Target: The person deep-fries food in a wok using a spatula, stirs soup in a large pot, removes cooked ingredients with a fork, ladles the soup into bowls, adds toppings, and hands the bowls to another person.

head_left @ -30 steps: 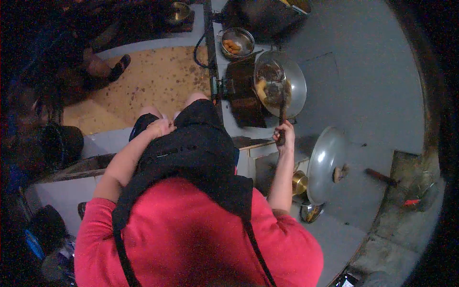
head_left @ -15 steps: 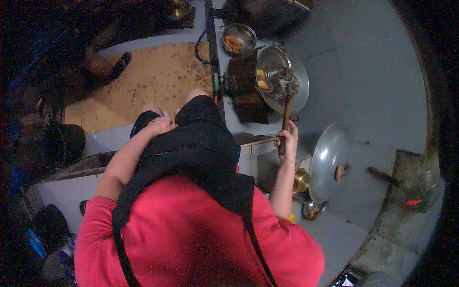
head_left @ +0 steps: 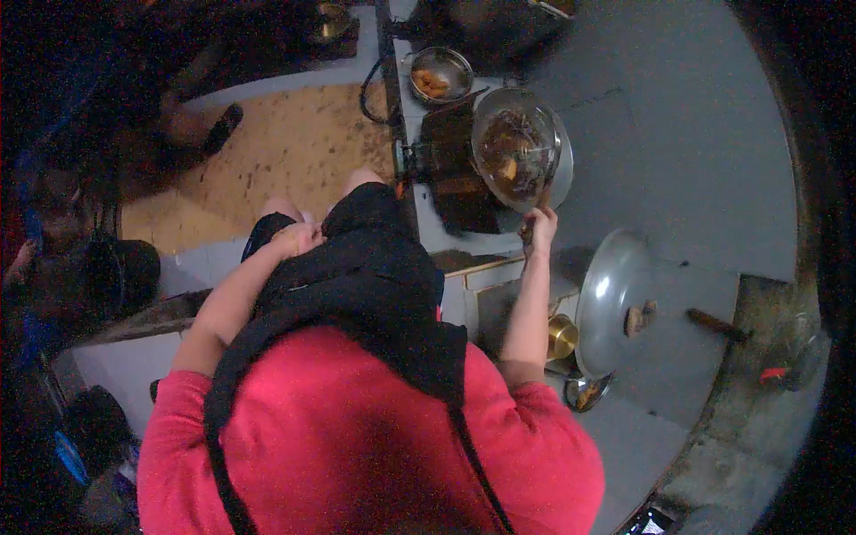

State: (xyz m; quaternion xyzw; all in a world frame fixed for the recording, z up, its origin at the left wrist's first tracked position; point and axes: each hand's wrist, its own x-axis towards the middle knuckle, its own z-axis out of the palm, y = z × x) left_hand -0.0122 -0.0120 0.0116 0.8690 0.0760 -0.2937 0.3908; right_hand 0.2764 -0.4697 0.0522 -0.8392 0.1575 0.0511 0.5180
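Observation:
My right hand (head_left: 539,230) is closed round the wooden handle of a large round wire strainer (head_left: 515,147), which is over a wide metal wok (head_left: 563,178). Pale yellow pieces (head_left: 509,168) show in the strainer and wok area; which of the two holds them I cannot tell. The wok stands on a dark stove (head_left: 455,169). Near my lap, my left hand (head_left: 300,239) rests on the dark apron (head_left: 357,259), its fingers curled and partly hidden. Whether it grips the cloth is unclear.
A metal bowl (head_left: 441,76) with orange-brown pieces stands beyond the stove. A big dark pot (head_left: 499,31) is behind it. A large metal lid (head_left: 615,303) leans at the right, by a brass-coloured pot (head_left: 562,337). Another person's leg (head_left: 187,120) shows at the upper left.
The strainer has shifted and tilted over the wok, covering more of it. My right hand has moved up and slightly forward with the handle. My left hand has barely moved.

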